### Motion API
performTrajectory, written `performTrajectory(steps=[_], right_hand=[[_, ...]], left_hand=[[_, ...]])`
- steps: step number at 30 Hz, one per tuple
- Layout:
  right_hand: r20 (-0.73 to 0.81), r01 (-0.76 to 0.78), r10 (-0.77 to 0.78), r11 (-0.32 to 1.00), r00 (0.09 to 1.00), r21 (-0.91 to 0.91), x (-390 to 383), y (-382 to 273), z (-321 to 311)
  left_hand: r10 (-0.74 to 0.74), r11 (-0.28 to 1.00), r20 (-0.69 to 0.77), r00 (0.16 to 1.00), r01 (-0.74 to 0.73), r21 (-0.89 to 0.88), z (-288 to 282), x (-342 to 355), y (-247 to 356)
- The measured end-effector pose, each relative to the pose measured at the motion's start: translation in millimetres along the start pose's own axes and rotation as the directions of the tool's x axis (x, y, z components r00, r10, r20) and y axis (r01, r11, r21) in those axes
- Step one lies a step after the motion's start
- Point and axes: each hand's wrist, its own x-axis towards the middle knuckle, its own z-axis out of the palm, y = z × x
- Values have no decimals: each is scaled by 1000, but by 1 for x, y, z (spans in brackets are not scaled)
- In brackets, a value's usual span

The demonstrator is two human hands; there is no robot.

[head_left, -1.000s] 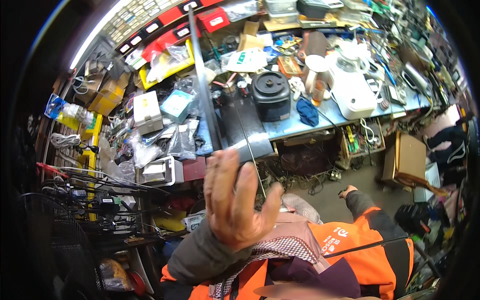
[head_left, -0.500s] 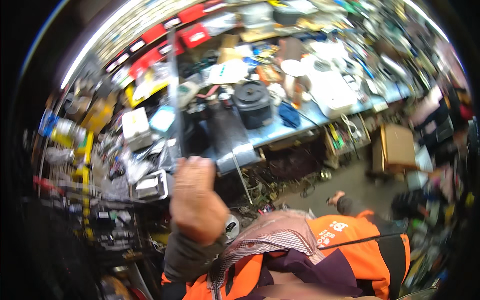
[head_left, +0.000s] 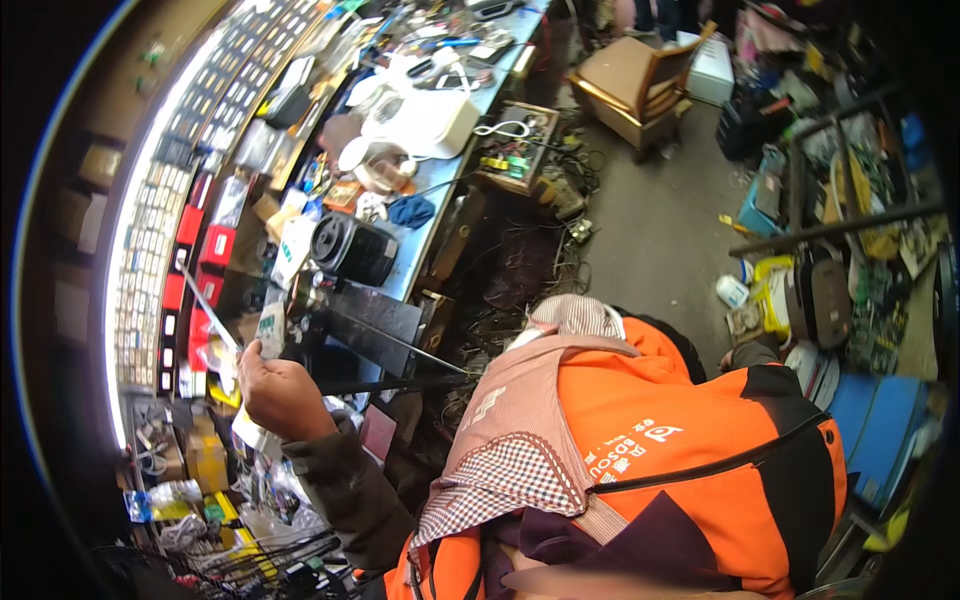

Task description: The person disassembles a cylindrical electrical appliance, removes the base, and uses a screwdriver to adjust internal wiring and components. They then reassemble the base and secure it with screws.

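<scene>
Find the slim metal bar (head_left: pixel 209 306) by the red bins (head_left: pixel 217 245), at the curled fingers of the left hand (head_left: pixel 283 398); cannot tell if clamped, nor read the right hand (head_left: pixel 731 358). Probably stiff, smooth; best gripped mid-shaft.

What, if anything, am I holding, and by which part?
Can't tell: your left hand curls at the lower visible end of a slim silver-grey bar, grip unclear; your right hand is too shadowed.
</scene>
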Motion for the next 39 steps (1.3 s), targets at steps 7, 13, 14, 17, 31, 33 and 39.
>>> performTrajectory(steps=[7,13,14,17,31,33,39], right_hand=[[-14,-71,77,968,997,239,-30,99,92],[10,-100,101,953,995,286,-15,143,96],[21,-102,99,957,995,270,-7,150,91],[46,-77,69,973,997,219,29,165,60],[-255,424,-373,885,892,192,202,-28,-401],[-278,425,-329,781,903,458,202,-66,-433],[-375,659,-545,560,750,503,194,-60,-416]], left_hand=[[-63,993,-35,997,59,-104,-9,4,15],[-119,993,-12,993,119,-10,2,8,8],[-134,991,-22,991,134,15,2,6,4],[-152,987,-46,987,149,-54,6,7,-3],[-283,959,-16,959,283,-15,10,8,-33],[-328,939,2,945,325,113,4,9,-32],[-27,912,28,999,13,411,61,3,188]])
